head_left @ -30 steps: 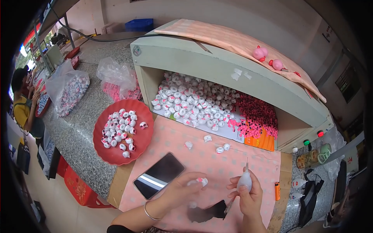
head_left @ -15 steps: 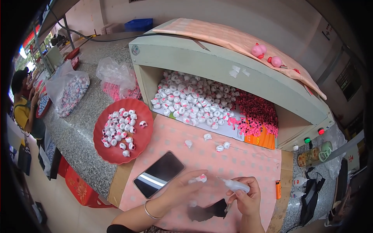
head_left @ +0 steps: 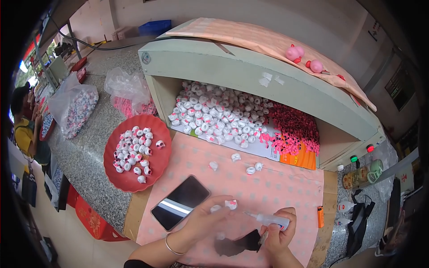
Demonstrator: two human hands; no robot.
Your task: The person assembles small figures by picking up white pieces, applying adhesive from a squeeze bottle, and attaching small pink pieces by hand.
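Observation:
My left hand (head_left: pixel 204 219) pinches a small white and pink piece (head_left: pixel 230 204) just above the pink cloth (head_left: pixel 272 187). My right hand (head_left: pixel 279 230) grips a small white glue bottle (head_left: pixel 270 219) lying sideways, its thin nozzle pointing left at that piece. A dark scrap (head_left: pixel 237 244) lies on the cloth under both hands. A black phone (head_left: pixel 180 202) rests just left of my left hand.
A red plate (head_left: pixel 154 167) holds several white pieces. A pale green open cabinet (head_left: pixel 250 73) holds a heap of white pieces (head_left: pixel 219 114) and pink parts (head_left: pixel 292 129). Three loose pieces (head_left: pixel 250 169), an orange lighter (head_left: pixel 320 216), plastic bags (head_left: pixel 73 107) and a seated person (head_left: pixel 27 129) are around.
My right hand tipped the glue bottle from upright to sideways and brought its nozzle to the piece in my left hand.

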